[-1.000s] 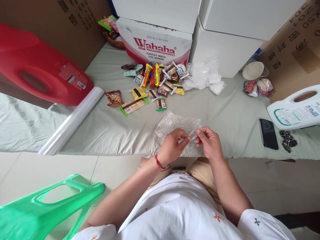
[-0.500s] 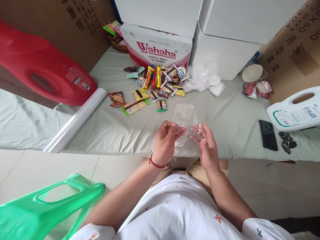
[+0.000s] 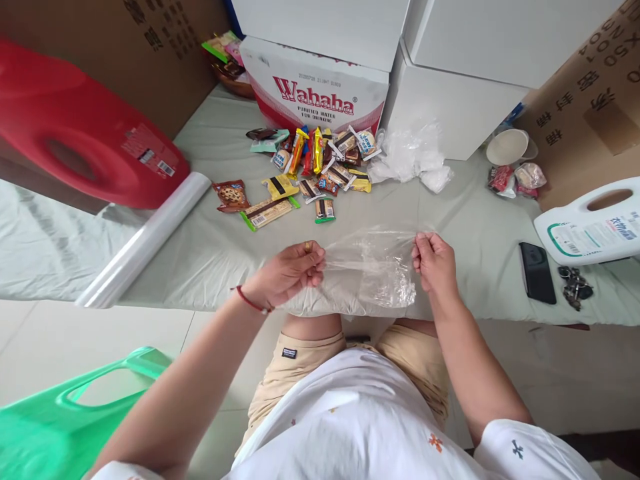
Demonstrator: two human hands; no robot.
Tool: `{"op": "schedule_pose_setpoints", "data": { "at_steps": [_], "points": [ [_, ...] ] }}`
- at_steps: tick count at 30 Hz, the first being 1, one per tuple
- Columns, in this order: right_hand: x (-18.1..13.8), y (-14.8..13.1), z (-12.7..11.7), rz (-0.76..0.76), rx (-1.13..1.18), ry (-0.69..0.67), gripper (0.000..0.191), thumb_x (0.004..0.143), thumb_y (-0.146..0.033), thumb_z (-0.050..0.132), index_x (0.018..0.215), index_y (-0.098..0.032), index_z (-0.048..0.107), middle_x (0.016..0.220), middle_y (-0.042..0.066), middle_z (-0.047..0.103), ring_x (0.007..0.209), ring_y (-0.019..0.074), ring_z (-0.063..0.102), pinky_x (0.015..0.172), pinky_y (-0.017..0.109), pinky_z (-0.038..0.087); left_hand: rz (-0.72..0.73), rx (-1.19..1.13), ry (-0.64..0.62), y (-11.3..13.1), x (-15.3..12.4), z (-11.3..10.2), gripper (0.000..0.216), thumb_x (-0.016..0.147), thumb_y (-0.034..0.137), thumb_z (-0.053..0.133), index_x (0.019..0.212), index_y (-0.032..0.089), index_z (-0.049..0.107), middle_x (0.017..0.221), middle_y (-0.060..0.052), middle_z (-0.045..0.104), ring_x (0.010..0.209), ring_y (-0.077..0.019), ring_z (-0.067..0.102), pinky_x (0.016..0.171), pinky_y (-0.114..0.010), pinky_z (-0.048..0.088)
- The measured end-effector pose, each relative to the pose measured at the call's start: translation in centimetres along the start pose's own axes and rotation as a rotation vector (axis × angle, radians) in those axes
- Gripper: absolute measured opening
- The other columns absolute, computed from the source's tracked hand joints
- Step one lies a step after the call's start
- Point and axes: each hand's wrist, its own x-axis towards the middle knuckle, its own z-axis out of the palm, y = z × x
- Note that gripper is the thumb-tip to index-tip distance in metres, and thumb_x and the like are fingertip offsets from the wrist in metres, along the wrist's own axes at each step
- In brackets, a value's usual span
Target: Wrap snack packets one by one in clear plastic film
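Note:
A clear plastic bag (image 3: pixel 373 267) is stretched wide between my two hands above the near edge of the grey-green cloth (image 3: pixel 210 247). My left hand (image 3: pixel 293 270) pinches the bag's left edge, fingers closed; a red string is round that wrist. My right hand (image 3: pixel 434 261) pinches the right edge, fingers also closed. Beyond the bag lies a heap of wrapped snacks (image 3: pixel 320 163), with a few single packets (image 3: pixel 267 210) spread nearer to me.
A Wahaha carton (image 3: pixel 320 90) and white boxes (image 3: pixel 450 100) stand behind the snacks, with crumpled plastic bags (image 3: pixel 413 157). A film roll (image 3: pixel 145 240) and red jug (image 3: pixel 80 130) lie left; a phone (image 3: pixel 537 272), keys (image 3: pixel 574 279) and white jug (image 3: pixel 590 230) right. A green stool (image 3: pixel 60 413) is near left.
My hands have moved apart, pulling the crumpled bag out wide and flat between them. Half a second ago they were close together in front of me, working at the bag's edge.

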Motion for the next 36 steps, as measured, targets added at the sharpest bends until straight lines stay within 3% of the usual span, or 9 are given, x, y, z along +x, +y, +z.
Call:
{"op": "schedule_pose_setpoints", "data": {
  "at_steps": [4, 8, 10, 12, 15, 18, 25, 31, 36],
  "points": [
    [3.2, 1.2, 0.8, 0.036, -0.103, -0.065, 0.041, 0.075, -0.059, 0.078, 0.075, -0.023, 0.060, 0.052, -0.007, 0.051, 0.038, 0.0077, 0.039, 0.034, 0.023, 0.025, 0.111, 0.410, 0.320, 0.8, 3.1, -4.4, 0.039, 0.072, 0.042, 0.085, 0.071, 0.021, 0.053, 0.061, 0.003, 0.052, 0.052, -0.0104, 0.047, 0.048, -0.024, 0.038],
    [4.2, 1.8, 2.5, 0.056, -0.136, -0.121, 0.036, 0.079, -0.055, 0.074, 0.074, -0.023, 0.059, 0.053, -0.006, 0.052, 0.039, 0.0086, 0.040, 0.036, 0.024, 0.027, 0.661, 0.935, 0.774, 0.8, 3.1, -4.1, 0.015, 0.079, 0.024, 0.070, 0.089, 0.023, 0.059, 0.091, -0.005, 0.063, 0.079, -0.0201, 0.059, 0.072, -0.034, 0.052],
    [4.1, 1.8, 3.1, 0.058, -0.142, -0.148, 0.035, 0.081, -0.055, 0.072, 0.074, -0.023, 0.059, 0.054, -0.005, 0.053, 0.039, 0.0087, 0.040, 0.037, 0.024, 0.027, 0.958, 1.115, 0.649, 0.7, 2.1, -2.1, 0.025, 0.081, 0.017, 0.061, 0.106, 0.023, 0.063, 0.115, -0.010, 0.064, 0.107, -0.0260, 0.062, 0.094, -0.043, 0.051],
    [4.0, 1.6, 3.6, 0.059, -0.143, -0.171, 0.036, 0.080, -0.056, 0.072, 0.073, -0.023, 0.059, 0.054, -0.005, 0.053, 0.038, 0.0084, 0.039, 0.037, 0.024, 0.025, 1.094, 1.284, 0.332, 0.5, 1.7, 0.2, 0.039, 0.081, 0.011, 0.056, 0.117, 0.025, 0.064, 0.130, -0.009, 0.064, 0.129, -0.0284, 0.056, 0.114, -0.051, 0.040],
    [4.1, 1.3, 3.6, 0.049, -0.155, -0.206, 0.038, 0.079, -0.057, 0.074, 0.072, -0.023, 0.059, 0.053, -0.005, 0.052, 0.038, 0.0079, 0.037, 0.037, 0.024, 0.024, 1.031, 1.385, -0.030, 0.3, 2.4, 2.3, 0.049, 0.083, 0.007, 0.051, 0.124, 0.029, 0.066, 0.127, -0.006, 0.070, 0.139, -0.0264, 0.052, 0.125, -0.058, 0.020],
    [5.4, 0.8, 2.7, 0.038, -0.188, -0.232, 0.036, 0.077, -0.055, 0.076, 0.074, -0.023, 0.062, 0.051, -0.006, 0.050, 0.037, 0.0074, 0.035, 0.037, 0.024, 0.022, 0.934, 1.356, -0.213, 0.4, 3.4, 1.9, 0.033, 0.087, 0.011, 0.052, 0.105, 0.030, 0.073, 0.100, -0.003, 0.077, 0.122, -0.0224, 0.063, 0.123, -0.054, 0.026],
    [8.8, -0.1, -0.2, 0.126, -0.127, -0.155, 0.045, 0.073, -0.062, 0.081, 0.081, -0.021, 0.067, 0.057, -0.003, 0.058, 0.043, 0.0084, 0.041, 0.040, 0.023, 0.026, 1.001, 1.271, -0.087, -0.8, 2.2, -1.1, 0.029, 0.096, 0.014, 0.048, 0.090, 0.025, 0.073, 0.096, -0.007, 0.078, 0.092, -0.0197, 0.066, 0.084, -0.038, 0.049],
    [3.9, -0.2, 0.3, 0.329, -0.066, -0.222, 0.079, 0.077, -0.095, 0.048, 0.085, -0.020, 0.072, 0.076, 0.013, 0.074, 0.053, 0.0166, 0.058, 0.037, 0.026, 0.035, 1.145, 1.443, 0.075, -3.0, 2.2, 0.7, 0.026, 0.096, 0.011, 0.050, 0.090, 0.024, 0.071, 0.106, -0.008, 0.077, 0.094, -0.0199, 0.065, 0.078, -0.037, 0.042],
    [1.0, 0.1, 2.1, 0.138, -0.233, -0.299, 0.055, 0.075, -0.076, 0.071, 0.070, -0.021, 0.069, 0.066, 0.002, 0.062, 0.056, 0.0124, 0.048, 0.044, 0.023, 0.032, 1.177, 1.478, 0.000, -3.4, 2.1, 2.9, 0.022, 0.098, 0.013, 0.054, 0.088, 0.023, 0.071, 0.112, -0.007, 0.077, 0.102, -0.0214, 0.065, 0.082, -0.039, 0.041]
  ]
}}
